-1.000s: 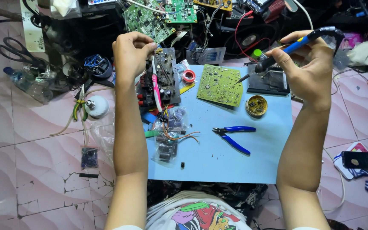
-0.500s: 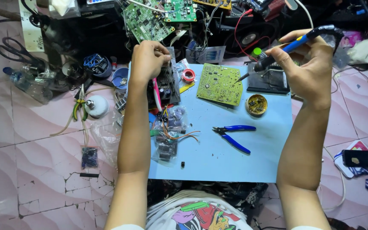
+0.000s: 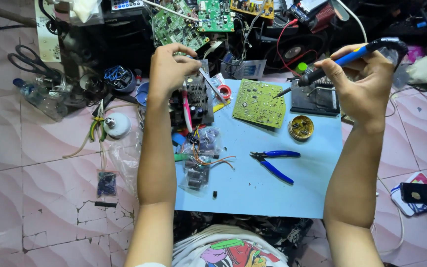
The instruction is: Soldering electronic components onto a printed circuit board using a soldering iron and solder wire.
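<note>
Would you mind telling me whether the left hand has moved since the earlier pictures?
Yes. The left hand has shifted slightly right and toward the dark circuit board, judged against the fixed blue mat.

Soldering iron (image 3: 339, 62): blue and yellow handle, black grip, held aloft and tilted, tip pointing down-left, near the edge of the green circuit board (image 3: 259, 102) lying flat on the blue worktop (image 3: 253, 193). Dark circuit board (image 3: 192, 101): dense with components, standing under the left hand's fingers (image 3: 176, 54).
</note>
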